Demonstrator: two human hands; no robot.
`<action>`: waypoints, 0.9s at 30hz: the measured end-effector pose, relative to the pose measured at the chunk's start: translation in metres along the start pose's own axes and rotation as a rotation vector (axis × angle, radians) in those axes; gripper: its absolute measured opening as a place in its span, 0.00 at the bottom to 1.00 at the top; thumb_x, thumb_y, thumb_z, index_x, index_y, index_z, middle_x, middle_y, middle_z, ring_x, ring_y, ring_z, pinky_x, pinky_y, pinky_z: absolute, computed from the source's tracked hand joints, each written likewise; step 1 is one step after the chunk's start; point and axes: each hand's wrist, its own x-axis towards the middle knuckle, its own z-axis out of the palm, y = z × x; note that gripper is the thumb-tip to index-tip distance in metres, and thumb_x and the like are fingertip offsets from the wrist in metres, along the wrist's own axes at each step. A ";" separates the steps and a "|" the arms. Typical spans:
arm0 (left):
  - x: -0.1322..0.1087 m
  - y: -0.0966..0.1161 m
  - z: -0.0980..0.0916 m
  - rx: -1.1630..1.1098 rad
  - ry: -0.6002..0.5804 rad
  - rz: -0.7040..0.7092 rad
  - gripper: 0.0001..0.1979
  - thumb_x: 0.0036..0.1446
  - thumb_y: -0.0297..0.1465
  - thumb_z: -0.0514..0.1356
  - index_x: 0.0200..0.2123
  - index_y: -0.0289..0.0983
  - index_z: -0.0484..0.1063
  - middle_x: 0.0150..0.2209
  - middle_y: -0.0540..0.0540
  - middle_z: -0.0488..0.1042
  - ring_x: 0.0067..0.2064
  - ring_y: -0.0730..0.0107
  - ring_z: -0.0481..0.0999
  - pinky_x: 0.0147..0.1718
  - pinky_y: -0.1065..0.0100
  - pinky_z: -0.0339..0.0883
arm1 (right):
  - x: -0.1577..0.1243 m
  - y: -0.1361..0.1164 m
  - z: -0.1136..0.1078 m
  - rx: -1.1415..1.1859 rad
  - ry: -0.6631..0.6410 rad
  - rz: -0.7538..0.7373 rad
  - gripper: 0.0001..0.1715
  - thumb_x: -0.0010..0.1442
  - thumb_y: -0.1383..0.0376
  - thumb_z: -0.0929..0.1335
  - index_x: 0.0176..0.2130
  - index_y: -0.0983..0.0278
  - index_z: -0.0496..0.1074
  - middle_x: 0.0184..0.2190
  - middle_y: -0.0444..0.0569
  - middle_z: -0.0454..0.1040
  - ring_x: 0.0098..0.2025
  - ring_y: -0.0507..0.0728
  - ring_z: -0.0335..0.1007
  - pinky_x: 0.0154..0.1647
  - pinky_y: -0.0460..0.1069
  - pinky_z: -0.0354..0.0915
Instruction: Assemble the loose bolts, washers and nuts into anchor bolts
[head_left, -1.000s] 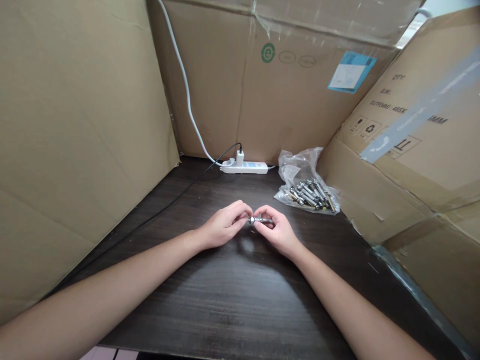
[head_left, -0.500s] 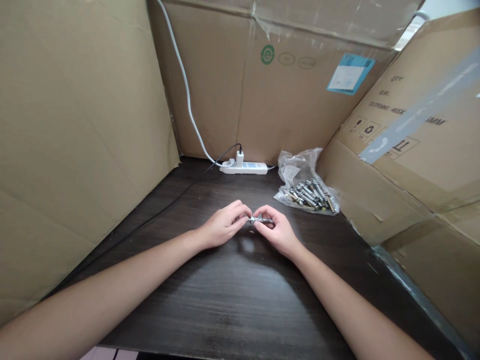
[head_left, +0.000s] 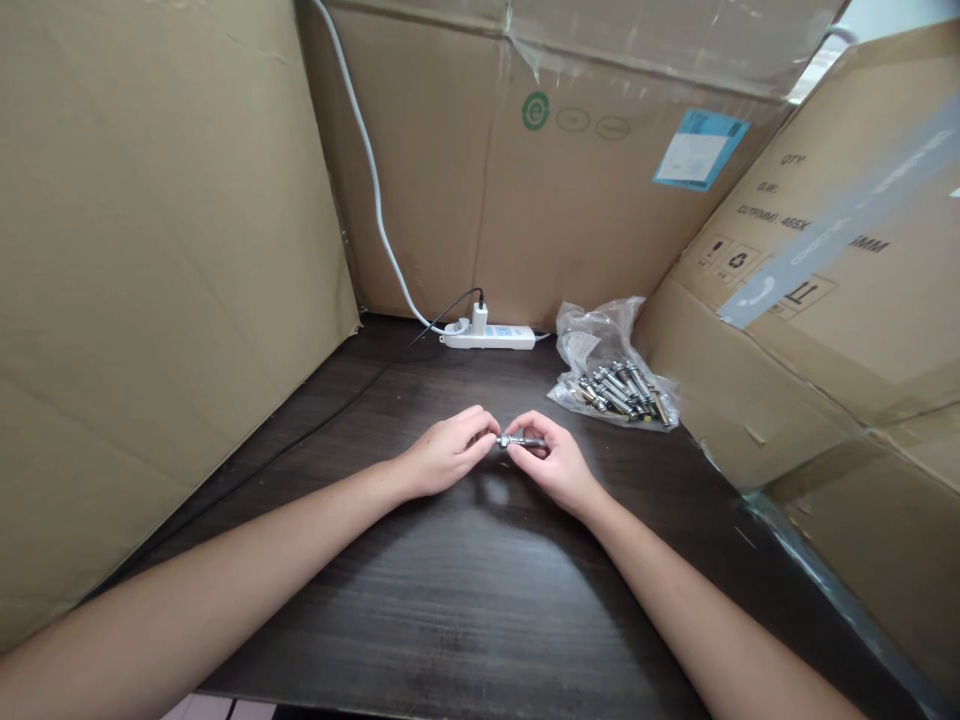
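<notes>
A silvery expansion bolt (head_left: 517, 441) lies level between my two hands above the dark tabletop, its nut and washer end toward the left. My left hand (head_left: 450, 452) pinches the left end of this bolt, thumb and fingertips closed beside the nut. Around the sleeve, just right of the nut, the thumb and fingers of my right hand (head_left: 556, 465) are closed. The bolt's right tip is partly hidden by that hand. Several similar metal bolts (head_left: 619, 388) lie in a clear plastic bag (head_left: 596, 325) beyond my right hand.
A white power strip (head_left: 510, 338) with a plugged-in adapter rests at the back of the dark wooden table (head_left: 480, 610). A black cable (head_left: 337, 410) runs across the left side. Large cardboard boxes (head_left: 420, 170) wall in the back, left and right.
The fingers of my left hand have shifted very slightly at the bolt's end. My right hand keeps its hold, and the bag is unmoved.
</notes>
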 end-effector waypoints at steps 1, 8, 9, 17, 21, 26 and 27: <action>0.000 0.000 0.000 0.011 -0.019 0.013 0.10 0.65 0.32 0.47 0.38 0.38 0.67 0.37 0.49 0.68 0.38 0.70 0.68 0.39 0.69 0.61 | 0.000 0.000 0.000 -0.002 0.000 -0.002 0.08 0.54 0.63 0.68 0.34 0.63 0.67 0.23 0.38 0.61 0.23 0.48 0.56 0.24 0.44 0.55; 0.000 0.001 -0.001 -0.017 0.003 0.052 0.10 0.64 0.30 0.47 0.39 0.38 0.68 0.37 0.49 0.68 0.38 0.71 0.68 0.39 0.70 0.61 | -0.001 -0.001 0.000 -0.028 0.003 -0.001 0.08 0.53 0.62 0.68 0.34 0.63 0.67 0.22 0.38 0.61 0.22 0.48 0.55 0.23 0.44 0.55; 0.000 0.001 -0.001 -0.026 0.016 0.053 0.09 0.64 0.29 0.48 0.39 0.38 0.68 0.36 0.49 0.67 0.37 0.72 0.67 0.38 0.70 0.61 | -0.001 -0.001 0.000 -0.025 0.001 0.002 0.08 0.53 0.62 0.68 0.34 0.63 0.67 0.22 0.38 0.62 0.22 0.48 0.56 0.24 0.44 0.55; -0.001 0.001 0.001 -0.028 0.053 0.044 0.08 0.63 0.29 0.50 0.40 0.39 0.68 0.33 0.51 0.65 0.34 0.73 0.65 0.36 0.70 0.60 | -0.001 0.000 -0.001 -0.043 0.006 0.004 0.09 0.53 0.61 0.68 0.35 0.63 0.66 0.21 0.38 0.61 0.21 0.48 0.55 0.23 0.44 0.55; 0.000 0.001 0.001 -0.004 0.018 0.019 0.10 0.64 0.31 0.48 0.39 0.38 0.67 0.37 0.49 0.68 0.37 0.71 0.68 0.38 0.69 0.62 | -0.001 -0.002 0.000 -0.052 0.003 -0.001 0.09 0.54 0.60 0.68 0.34 0.63 0.66 0.22 0.39 0.60 0.22 0.49 0.54 0.23 0.45 0.54; 0.000 0.000 0.000 0.030 -0.039 0.056 0.13 0.66 0.32 0.45 0.36 0.37 0.68 0.35 0.48 0.68 0.37 0.71 0.69 0.38 0.70 0.62 | -0.001 -0.002 0.000 -0.080 0.003 -0.005 0.10 0.54 0.59 0.68 0.33 0.62 0.66 0.21 0.39 0.59 0.22 0.49 0.53 0.23 0.45 0.53; 0.000 0.000 0.000 0.027 -0.033 0.058 0.13 0.66 0.31 0.45 0.36 0.37 0.67 0.35 0.48 0.68 0.37 0.71 0.69 0.38 0.70 0.62 | -0.001 -0.002 0.000 -0.082 0.003 -0.008 0.10 0.54 0.59 0.68 0.33 0.62 0.66 0.21 0.38 0.59 0.22 0.49 0.53 0.23 0.45 0.53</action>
